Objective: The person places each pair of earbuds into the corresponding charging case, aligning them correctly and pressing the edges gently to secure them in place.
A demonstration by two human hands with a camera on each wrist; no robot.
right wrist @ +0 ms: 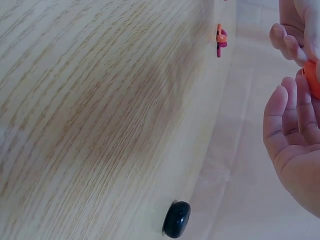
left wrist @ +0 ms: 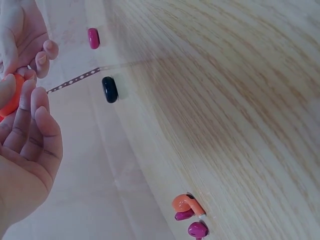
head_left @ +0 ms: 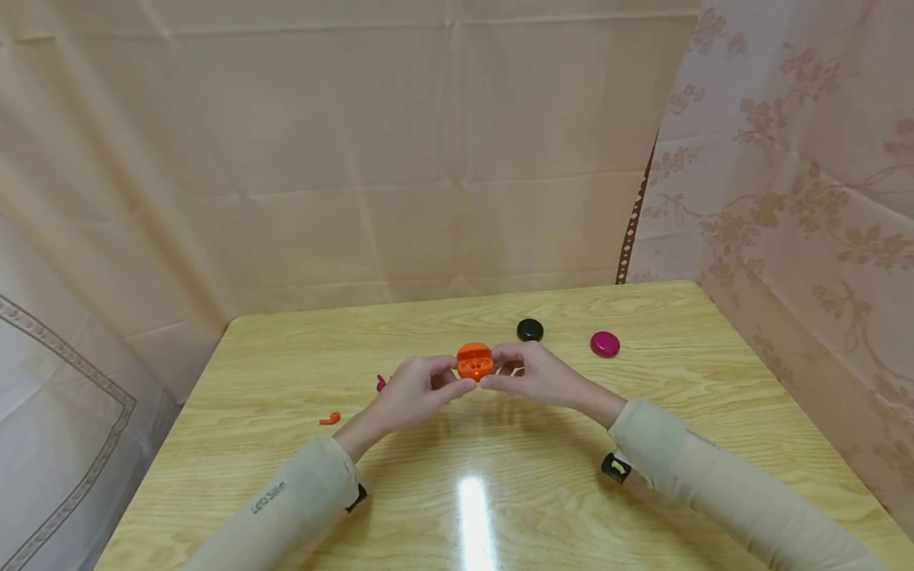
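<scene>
An orange earbud case (head_left: 475, 362) with its lid raised is held above the table between both hands. My left hand (head_left: 410, 394) pinches its left side with thumb and fingers, and my right hand (head_left: 543, 374) grips the right side the same way. In the left wrist view the case (left wrist: 12, 96) is partly hidden by fingers. An orange earbud (head_left: 331, 418) lies on the table left of my left hand. Magenta earbuds (left wrist: 198, 229) lie near an orange one (left wrist: 186, 203) in the left wrist view; the left hand partly covers them in the head view.
A round black case (head_left: 530, 330) sits behind my right hand. Farther right is a round magenta case (head_left: 605, 344). Both look closed on the wooden table (head_left: 571, 507). Curtains (head_left: 400, 159) hang behind the table and along its sides.
</scene>
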